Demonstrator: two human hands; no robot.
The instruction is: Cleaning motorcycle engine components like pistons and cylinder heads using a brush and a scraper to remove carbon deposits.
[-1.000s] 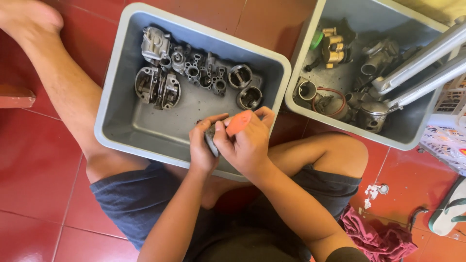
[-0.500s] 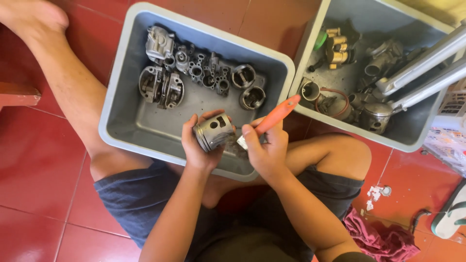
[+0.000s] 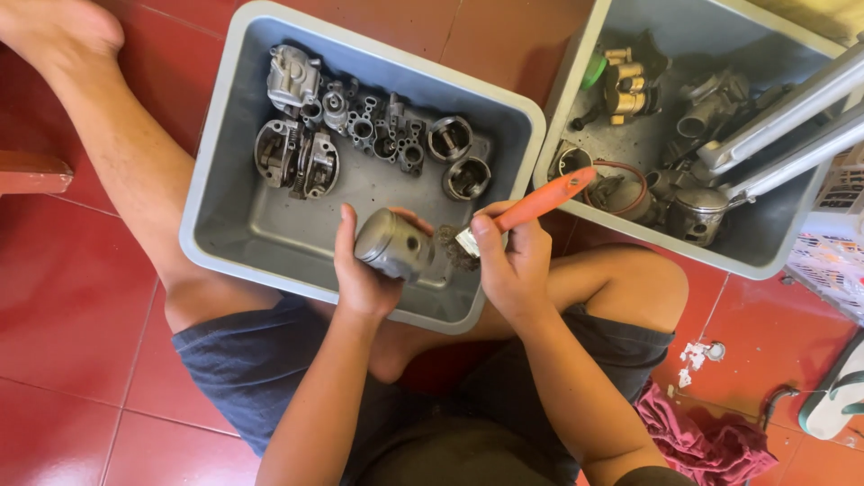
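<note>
Head view: your left hand (image 3: 360, 270) is clamped around a grey metal piston (image 3: 396, 245), held over the near edge of the grey tub (image 3: 216, 225), probably so that grime falls inside. The piston lies on its side, its long axis slanting up-left to down-right, crown toward the upper left. Your right hand (image 3: 515, 270) has its fingers closed on an orange-handled brush (image 3: 526, 209), bristles touching the piston's lower-right end and handle pointing up-right. A second tub (image 3: 562, 99) stands just beside.
</note>
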